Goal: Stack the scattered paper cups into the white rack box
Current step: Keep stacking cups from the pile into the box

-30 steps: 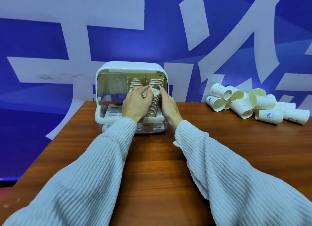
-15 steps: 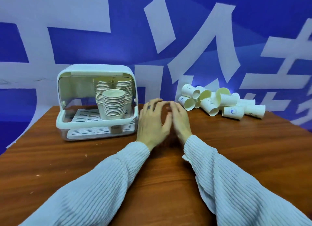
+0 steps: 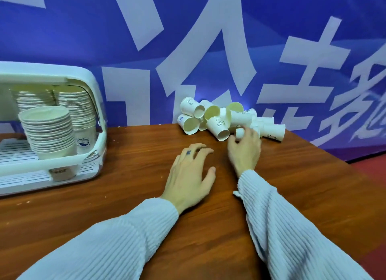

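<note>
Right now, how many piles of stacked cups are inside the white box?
3 in the white box: front stack, back-left stack, back-right stack. More may hide beyond the picture's left edge.

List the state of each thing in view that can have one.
White rack box: lid open.
Front cup stack: upright, nested, in the box.
Loose cups: lying in a pile.
Left hand: open, empty.
Right hand: fingers touching a small cup.
</note>
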`<state>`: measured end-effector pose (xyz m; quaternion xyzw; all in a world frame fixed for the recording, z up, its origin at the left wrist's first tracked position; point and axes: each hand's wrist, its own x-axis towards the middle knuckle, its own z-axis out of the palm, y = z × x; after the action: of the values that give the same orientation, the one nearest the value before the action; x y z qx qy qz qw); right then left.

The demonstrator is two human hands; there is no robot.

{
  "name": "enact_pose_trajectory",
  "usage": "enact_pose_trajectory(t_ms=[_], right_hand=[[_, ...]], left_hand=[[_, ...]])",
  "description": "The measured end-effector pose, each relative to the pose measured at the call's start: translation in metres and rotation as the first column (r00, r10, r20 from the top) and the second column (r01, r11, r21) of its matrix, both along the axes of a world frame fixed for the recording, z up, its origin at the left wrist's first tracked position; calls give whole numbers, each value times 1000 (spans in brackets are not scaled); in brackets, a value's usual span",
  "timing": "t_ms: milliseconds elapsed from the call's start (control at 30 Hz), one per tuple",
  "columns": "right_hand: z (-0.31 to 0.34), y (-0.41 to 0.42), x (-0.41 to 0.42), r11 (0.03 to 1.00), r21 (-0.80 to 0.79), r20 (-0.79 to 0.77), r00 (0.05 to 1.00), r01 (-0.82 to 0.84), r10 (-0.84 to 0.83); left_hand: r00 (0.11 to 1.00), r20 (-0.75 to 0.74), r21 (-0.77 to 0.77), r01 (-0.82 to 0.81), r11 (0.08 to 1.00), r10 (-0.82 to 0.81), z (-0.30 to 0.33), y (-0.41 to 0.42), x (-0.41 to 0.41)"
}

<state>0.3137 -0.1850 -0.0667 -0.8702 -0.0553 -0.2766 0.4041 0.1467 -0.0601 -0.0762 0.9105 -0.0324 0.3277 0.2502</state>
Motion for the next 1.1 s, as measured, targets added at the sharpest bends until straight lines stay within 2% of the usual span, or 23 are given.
enact_pose_trajectory(t_ms=[100,200,400,533,567,633,700,767,833,900,933,1000,1033,1100], right_hand=[[3,-8,32,972,188,-89,988,141,-126],[-3,-19,55,923,348,-237,968,165,-84],[0,-20,47,930,332,-294,954,160,-59],[6,-18,7,870,459,-283,958,179,-48],[8,-14,-7,858,498,-238,971,123,-1],[11,-3,-38,806,578,-114,965,-129,237],[8,11,-65,702,593,-48,852,-395,521],[5,18,-75,743,493,-65,832,-453,550],[6,13,-69,871,347,21,932,-347,363],[8,-1,-55,982,131,147,982,-137,117],[8,-9,-45,999,-8,143,988,-50,50],[3,-23,-26,966,-256,27,999,31,-25],[0,-26,-21,940,-341,-38,998,25,-41],[-4,-29,-15,912,-409,-141,989,-20,-41]], left_hand=[[1000,10,-21,-2,1000,2,0,2,-3],[1000,5,-31,2,1000,-2,0,5,-1],[1000,3,-39,-14,999,14,1,6,-3],[1000,2,-2,-30,1000,30,3,4,-7],[999,0,16,-45,999,45,4,3,-7],[997,-31,83,-74,994,77,5,3,-7],[991,-108,155,-65,986,82,3,2,-6],[981,-173,201,-57,978,93,-1,2,-6],[976,-185,217,-76,973,117,-3,3,-8],[977,-171,166,-98,981,127,-1,4,-12],[977,-171,134,-101,986,124,0,4,-13],[976,-185,103,-97,990,115,2,5,-15],[975,-192,96,-95,991,113,2,5,-15],[974,-195,79,-99,992,112,3,6,-15]])
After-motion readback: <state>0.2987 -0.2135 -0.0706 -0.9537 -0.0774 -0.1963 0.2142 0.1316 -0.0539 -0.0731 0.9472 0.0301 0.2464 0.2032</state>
